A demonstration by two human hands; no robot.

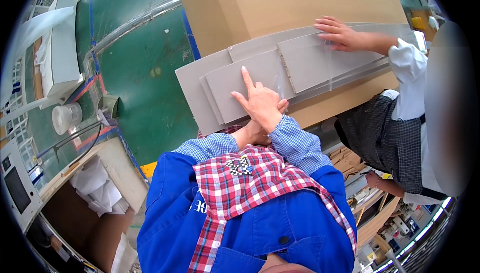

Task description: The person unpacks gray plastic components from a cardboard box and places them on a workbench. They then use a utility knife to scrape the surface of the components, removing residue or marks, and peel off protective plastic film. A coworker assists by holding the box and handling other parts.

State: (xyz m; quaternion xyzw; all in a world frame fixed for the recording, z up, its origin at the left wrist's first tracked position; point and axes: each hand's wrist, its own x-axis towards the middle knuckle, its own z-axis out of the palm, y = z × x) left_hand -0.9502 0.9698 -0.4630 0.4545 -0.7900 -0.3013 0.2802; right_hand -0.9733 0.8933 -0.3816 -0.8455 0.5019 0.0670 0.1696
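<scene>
Right hand (pixel 262 102), mid-frame: empty, index extended over grey panels (pixel 270 70) (probably stiff, smooth); best held by opposite edges.

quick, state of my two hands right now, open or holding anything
Left hand: partly hidden at the right wrist; grip cannot be told.
Right hand: partly open, index finger and thumb extended over grey panels, nothing seen held.

Grey flat rectangular boards (pixel 225 90) lie overlapped across a broad tan cardboard surface (pixel 295 3), which shows behind and before them. The person's right hand (pixel 263 100), over the boards, crosses above the left hand (pixel 255 132); a co-worker's hand (pixel 344 36) is farther right. Well leftward is a translucent round plastic tub (pixel 66 118); nearer, white paper sheets (pixel 102 191) lie in a brown open box (pixel 85 230).
</scene>
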